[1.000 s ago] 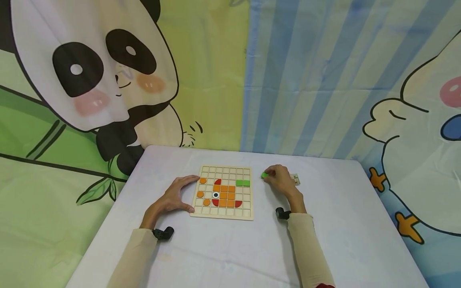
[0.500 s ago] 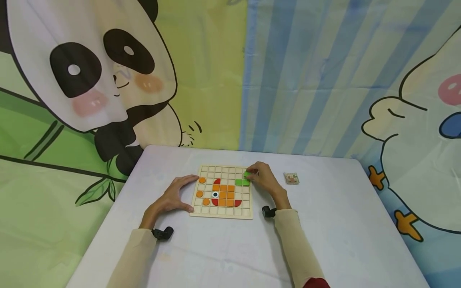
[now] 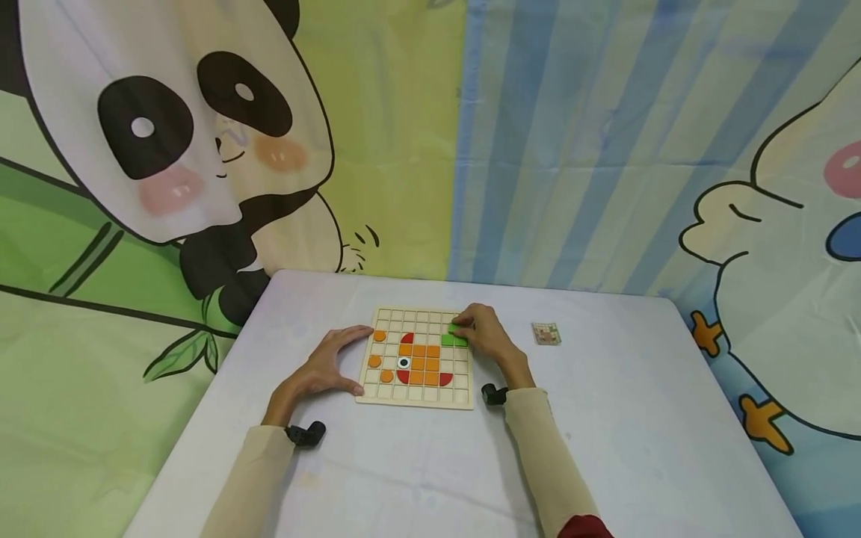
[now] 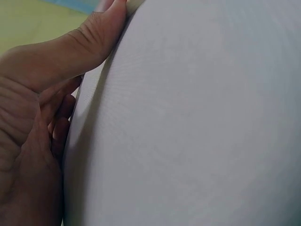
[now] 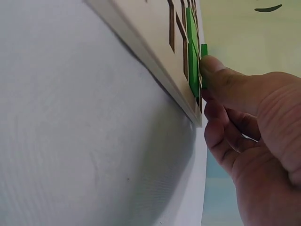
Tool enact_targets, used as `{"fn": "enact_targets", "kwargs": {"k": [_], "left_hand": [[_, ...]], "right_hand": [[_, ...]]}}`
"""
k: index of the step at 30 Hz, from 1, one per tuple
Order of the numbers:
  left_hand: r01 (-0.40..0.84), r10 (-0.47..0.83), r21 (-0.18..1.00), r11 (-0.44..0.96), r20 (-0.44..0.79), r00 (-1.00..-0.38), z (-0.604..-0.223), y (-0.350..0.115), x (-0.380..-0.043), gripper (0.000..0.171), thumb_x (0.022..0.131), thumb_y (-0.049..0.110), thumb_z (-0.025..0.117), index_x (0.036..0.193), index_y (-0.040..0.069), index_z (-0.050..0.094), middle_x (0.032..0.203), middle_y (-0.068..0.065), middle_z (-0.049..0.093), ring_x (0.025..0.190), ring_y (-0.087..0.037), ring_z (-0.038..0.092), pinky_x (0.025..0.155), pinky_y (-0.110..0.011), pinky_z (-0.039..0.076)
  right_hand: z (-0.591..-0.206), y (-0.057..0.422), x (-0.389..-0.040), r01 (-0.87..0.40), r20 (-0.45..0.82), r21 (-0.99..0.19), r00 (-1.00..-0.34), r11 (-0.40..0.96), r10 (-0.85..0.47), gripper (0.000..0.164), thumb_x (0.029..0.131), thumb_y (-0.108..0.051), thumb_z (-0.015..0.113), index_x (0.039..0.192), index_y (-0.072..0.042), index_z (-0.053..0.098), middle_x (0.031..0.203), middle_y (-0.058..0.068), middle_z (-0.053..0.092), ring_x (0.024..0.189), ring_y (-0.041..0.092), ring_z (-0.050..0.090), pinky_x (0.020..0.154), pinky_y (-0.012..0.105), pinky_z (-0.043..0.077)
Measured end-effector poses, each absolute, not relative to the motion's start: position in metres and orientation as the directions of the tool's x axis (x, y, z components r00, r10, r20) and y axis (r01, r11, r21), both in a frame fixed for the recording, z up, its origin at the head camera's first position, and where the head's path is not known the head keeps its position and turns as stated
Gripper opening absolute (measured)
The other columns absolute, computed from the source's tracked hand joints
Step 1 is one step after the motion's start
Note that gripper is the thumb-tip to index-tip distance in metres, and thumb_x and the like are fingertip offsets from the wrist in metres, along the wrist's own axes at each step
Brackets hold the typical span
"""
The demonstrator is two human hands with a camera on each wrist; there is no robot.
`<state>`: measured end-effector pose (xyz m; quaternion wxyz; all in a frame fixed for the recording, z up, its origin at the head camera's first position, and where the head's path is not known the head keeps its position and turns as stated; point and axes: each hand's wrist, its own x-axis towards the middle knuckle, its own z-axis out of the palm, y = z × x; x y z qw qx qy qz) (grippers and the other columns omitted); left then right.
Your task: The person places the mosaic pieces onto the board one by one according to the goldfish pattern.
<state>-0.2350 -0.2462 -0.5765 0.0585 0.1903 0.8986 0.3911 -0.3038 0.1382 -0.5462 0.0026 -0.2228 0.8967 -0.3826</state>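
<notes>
A pale wooden grid board (image 3: 413, 399) lies on the table. My left hand (image 3: 326, 365) is spread along its left side, thumb at the near corner and fingers higher up, touching the edge. My right hand (image 3: 489, 335) pinches a green tile (image 5: 204, 51) over the board's upper right cells. Below it, two green tiles (image 3: 448, 341) lie side by side in the grid, partly behind my fingers. Orange square tiles (image 3: 424, 364) fill the middle, with red quarter-round tiles (image 3: 446, 379) around them. A white eye tile (image 3: 403, 363) sits left of the orange ones.
Orange round tiles (image 3: 374, 362) lie in the board's left cells. A small patterned card (image 3: 546, 334) rests on the white table (image 3: 417, 478) right of the board. Printed cloth (image 3: 397, 149) hangs behind the table.
My right hand has moved left with the green tile, from beside the card to over the board's upper right cells. The card is now uncovered. My left hand has stayed put.
</notes>
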Motion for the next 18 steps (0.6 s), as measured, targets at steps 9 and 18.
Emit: {"fn": "enact_targets", "kwargs": {"k": [9, 18], "left_hand": [[0.308, 0.388, 0.725, 0.615, 0.062, -0.920, -0.5761, -0.2455, -0.2349, 0.127, 0.054, 0.037, 0.110, 0.164, 0.015, 0.050, 0.173, -0.013, 0.046, 0.151, -0.043, 0.041, 0.125, -0.074, 0.033], [0.315, 0.399, 0.713, 0.626, 0.054, -0.915, -0.5799, -0.2463, -0.2379, 0.127, 0.056, 0.037, 0.110, 0.166, 0.019, 0.048, 0.174, -0.011, 0.044, 0.154, -0.041, 0.038, 0.126, -0.074, 0.033]], "right_hand": [[-0.5480, 0.1353, -0.3035, -0.391, 0.151, -0.697, -0.900, 0.601, -0.410, 0.027, 0.097, -0.003, 0.081, 0.122, 0.005, 0.080, 0.110, 0.019, 0.077, 0.096, 0.028, 0.068, 0.085, 0.039, 0.056], [-0.5481, 0.1372, -0.3017, -0.404, 0.170, -0.673, -0.899, 0.620, -0.403, 0.020, 0.099, -0.002, 0.077, 0.118, 0.001, 0.083, 0.110, 0.016, 0.078, 0.099, 0.028, 0.071, 0.088, 0.043, 0.060]]}}
